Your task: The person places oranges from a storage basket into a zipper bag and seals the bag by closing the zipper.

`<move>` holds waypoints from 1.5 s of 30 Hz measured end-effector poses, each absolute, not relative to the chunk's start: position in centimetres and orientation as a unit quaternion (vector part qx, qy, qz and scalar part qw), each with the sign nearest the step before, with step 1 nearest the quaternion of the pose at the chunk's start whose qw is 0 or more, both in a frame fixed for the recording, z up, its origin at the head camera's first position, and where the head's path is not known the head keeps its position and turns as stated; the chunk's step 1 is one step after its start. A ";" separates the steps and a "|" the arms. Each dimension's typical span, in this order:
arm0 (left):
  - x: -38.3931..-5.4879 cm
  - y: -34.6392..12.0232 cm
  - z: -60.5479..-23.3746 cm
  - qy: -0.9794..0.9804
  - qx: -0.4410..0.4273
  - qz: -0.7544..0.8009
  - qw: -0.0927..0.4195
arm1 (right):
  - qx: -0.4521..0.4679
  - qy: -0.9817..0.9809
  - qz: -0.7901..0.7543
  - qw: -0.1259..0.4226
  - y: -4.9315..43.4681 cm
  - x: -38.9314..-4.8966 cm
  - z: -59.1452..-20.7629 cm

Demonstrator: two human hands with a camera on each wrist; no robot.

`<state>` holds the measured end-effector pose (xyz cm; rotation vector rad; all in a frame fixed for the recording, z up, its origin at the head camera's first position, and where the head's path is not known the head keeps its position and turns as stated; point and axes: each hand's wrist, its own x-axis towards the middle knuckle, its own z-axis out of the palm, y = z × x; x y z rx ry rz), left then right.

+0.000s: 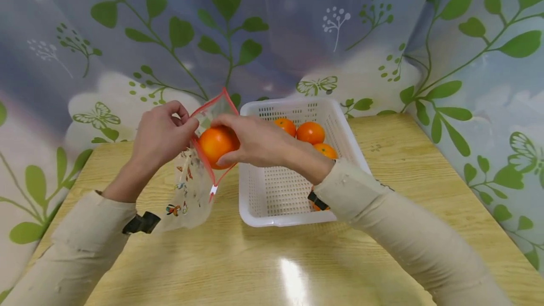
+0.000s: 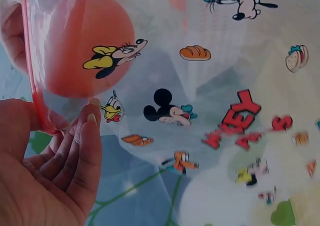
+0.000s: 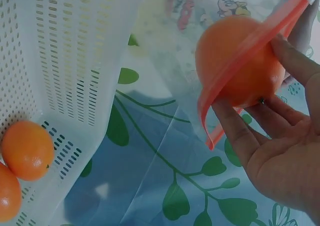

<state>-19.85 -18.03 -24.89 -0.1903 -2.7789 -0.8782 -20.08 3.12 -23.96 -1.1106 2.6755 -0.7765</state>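
Note:
An orange (image 1: 218,148) sits in the mouth of a clear zip bag (image 1: 187,192) with a red rim and cartoon prints. My right hand (image 1: 255,140) grips the orange with curled fingers and thumb; in the right wrist view the orange (image 3: 235,61) is partly inside the bag, crossed by its red rim. My left hand (image 1: 163,131) pinches the bag's edge on the left side. Through the film in the left wrist view, the left fingers (image 2: 85,146) hold the rim below the orange. The bag's lower part hangs down over the table.
A white perforated plastic basket (image 1: 272,218) stands right of the bag, with several oranges (image 1: 310,132) in it; the right forearm crosses above it. The wooden table (image 1: 238,263) meets a leaf-patterned curtain (image 1: 263,74) at the back. A white slider (image 1: 213,190) sits on the bag's rim.

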 end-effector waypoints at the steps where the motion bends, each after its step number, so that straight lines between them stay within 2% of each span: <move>1: -19.9 -18.0 -24.9 -0.946 -0.063 -0.298 0.111 | -0.373 0.890 -0.252 0.071 3.1 -20.1 -24.0; 10: -20.0 -18.0 -24.6 -0.946 -0.053 -0.298 0.120 | -0.413 0.885 -0.196 0.085 3.1 -20.3 -23.9; 22: -20.0 -17.4 -24.8 -0.940 -0.057 -0.309 0.135 | -0.435 0.840 -0.282 0.159 2.9 -21.1 -24.5; 34: -20.0 -17.1 -24.9 -0.940 -0.057 -0.306 0.140 | -0.475 0.818 -0.276 0.172 2.5 -21.5 -25.0; 45: -19.9 -17.3 -24.7 -0.934 -0.055 -0.323 0.144 | -0.498 0.774 -0.319 0.226 1.9 -21.6 -25.8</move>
